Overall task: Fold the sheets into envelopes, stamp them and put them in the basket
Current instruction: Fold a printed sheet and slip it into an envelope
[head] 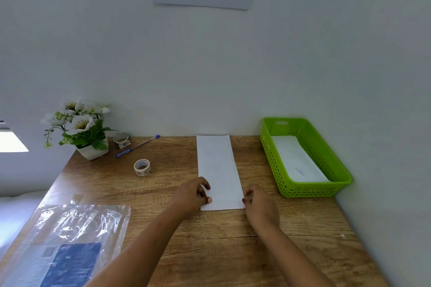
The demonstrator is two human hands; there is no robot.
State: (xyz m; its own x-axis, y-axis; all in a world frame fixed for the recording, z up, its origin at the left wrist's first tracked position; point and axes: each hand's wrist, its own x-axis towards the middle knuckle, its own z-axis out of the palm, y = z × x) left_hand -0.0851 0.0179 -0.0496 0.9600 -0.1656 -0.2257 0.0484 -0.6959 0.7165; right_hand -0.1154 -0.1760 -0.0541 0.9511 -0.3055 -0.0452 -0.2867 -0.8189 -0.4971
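A long white sheet (218, 170), folded into a narrow strip, lies lengthwise on the wooden table (233, 240), reaching to the back wall. My left hand (192, 196) pinches its near left corner with thumb and curled fingers. My right hand (258, 202) pinches the near right corner. A short fold line runs across the near end of the sheet. The green perforated basket (314, 191) stands to the right against the wall with a white folded envelope (297, 161) inside it. A roll of sticker tape (142, 167) lies to the left of the sheet.
A second tape roll (121, 139) and a blue pen (137, 146) lie near a potted white flower (80, 128) at the back left. A clear plastic packet (70, 240) with a blue label covers the near left corner. The wall is close on the right.
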